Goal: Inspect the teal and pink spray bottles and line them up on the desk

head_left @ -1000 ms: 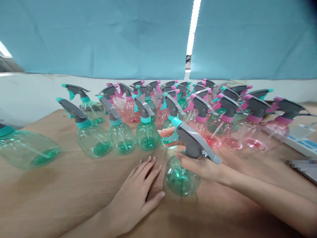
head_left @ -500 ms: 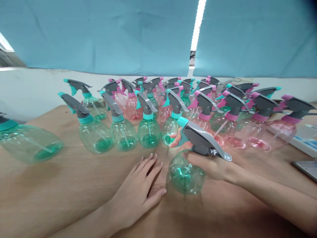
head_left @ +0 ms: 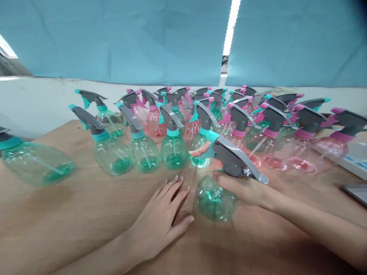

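A green spray bottle (head_left: 215, 200) with a grey head and teal nozzle stands at the front, close to the tabletop. My right hand (head_left: 237, 187) is wrapped round its neck from the right, with a finger stretched forward at the teal trigger. The bottle hides part of that hand's fingers. To the left of it, my left hand (head_left: 163, 215) lies flat on the wooden table (head_left: 94, 214), fingers apart and nothing in them. Just beyond both hands stands a row of green spray bottles, among them one with a teal collar (head_left: 173, 151).
Pink spray bottles (head_left: 275, 149) stand to the right, with several more of both colours behind. A green bottle (head_left: 37, 162) is at the far left. A white device (head_left: 355, 162) and a dark flat object (head_left: 357, 193) lie at the right edge. A blue sheet (head_left: 129, 42) hangs behind.
The finger of my right hand at the trigger has straightened out further forward. The bottle stays in about the same place. My left hand has barely moved.
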{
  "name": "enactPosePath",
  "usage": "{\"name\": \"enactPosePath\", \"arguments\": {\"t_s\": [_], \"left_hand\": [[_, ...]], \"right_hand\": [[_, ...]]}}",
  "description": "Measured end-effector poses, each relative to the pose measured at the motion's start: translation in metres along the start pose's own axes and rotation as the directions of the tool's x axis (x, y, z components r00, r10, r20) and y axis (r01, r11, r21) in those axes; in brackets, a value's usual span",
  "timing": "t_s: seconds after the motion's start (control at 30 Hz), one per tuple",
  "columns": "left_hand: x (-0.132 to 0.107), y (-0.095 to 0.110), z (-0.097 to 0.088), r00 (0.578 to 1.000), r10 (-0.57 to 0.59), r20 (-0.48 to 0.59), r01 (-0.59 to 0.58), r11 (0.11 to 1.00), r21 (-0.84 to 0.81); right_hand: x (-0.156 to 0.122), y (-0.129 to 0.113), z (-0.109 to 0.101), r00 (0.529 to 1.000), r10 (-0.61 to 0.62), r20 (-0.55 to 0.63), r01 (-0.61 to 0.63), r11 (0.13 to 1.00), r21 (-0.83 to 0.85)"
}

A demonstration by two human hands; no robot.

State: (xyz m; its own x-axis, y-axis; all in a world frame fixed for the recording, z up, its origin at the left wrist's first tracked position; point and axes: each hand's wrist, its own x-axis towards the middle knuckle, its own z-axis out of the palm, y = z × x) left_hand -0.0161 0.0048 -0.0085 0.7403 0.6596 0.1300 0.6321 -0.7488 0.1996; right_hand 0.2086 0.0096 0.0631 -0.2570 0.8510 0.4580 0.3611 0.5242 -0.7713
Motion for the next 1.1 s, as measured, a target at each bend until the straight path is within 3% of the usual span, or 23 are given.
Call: {"name": "enactPosePath", "arguments": {"t_s": [0.3,1.1], "left_hand": [[0.000,0.000,0.000,1.000,-0.014,0.000,0.014,1.000,-0.016],[-0.001,0.000,-0.001,1.000,-0.018,0.001,0.018,0.999,-0.036]], "right_hand": [[0.006,0.006,0.005,0.991,-0.132,-0.031,0.135,0.986,0.103],[0.003,0.010,0.010,0.999,-0.042,-0.030,0.046,0.985,0.169]]}}
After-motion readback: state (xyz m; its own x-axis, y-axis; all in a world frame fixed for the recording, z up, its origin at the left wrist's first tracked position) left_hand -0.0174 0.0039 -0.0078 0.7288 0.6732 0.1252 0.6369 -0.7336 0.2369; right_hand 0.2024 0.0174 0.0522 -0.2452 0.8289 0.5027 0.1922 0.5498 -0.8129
